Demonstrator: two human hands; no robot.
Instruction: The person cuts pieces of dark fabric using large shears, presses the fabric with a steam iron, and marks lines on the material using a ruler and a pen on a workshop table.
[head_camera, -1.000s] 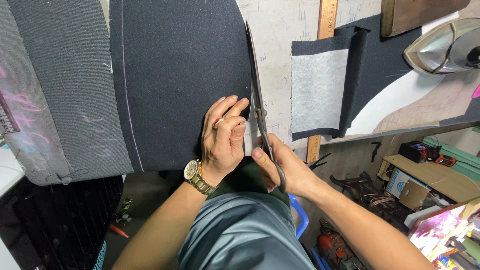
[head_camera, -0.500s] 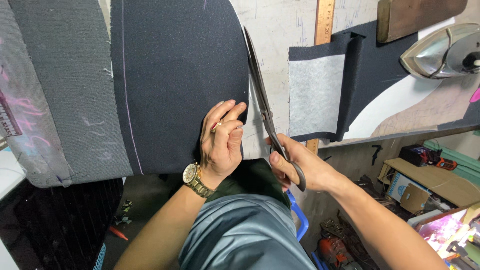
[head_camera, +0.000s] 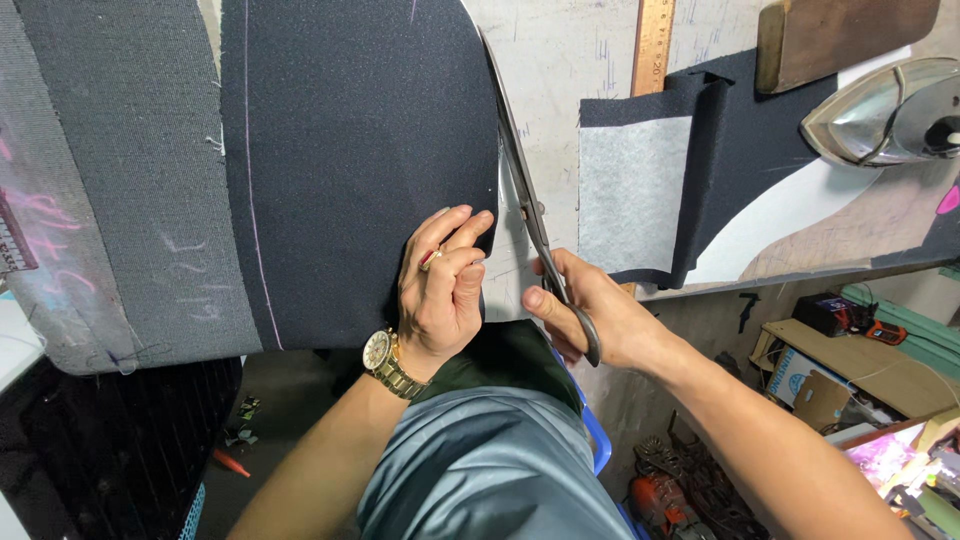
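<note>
Left hand (head_camera: 442, 290) presses flat, open, on the dark cloth (head_camera: 360, 150); right hand (head_camera: 590, 310) grips long scissors (head_camera: 530, 215) — a blue-and-white box (head_camera: 795, 375) sits low right.

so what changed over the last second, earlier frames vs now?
The right hand slid back toward the table's near edge, then crept forward again, working the scissors along the right edge of the dark fabric. Nothing was picked up or let go. The left hand stayed pressed on the fabric's lower right corner; the iron and wooden ruler did not move.
</note>
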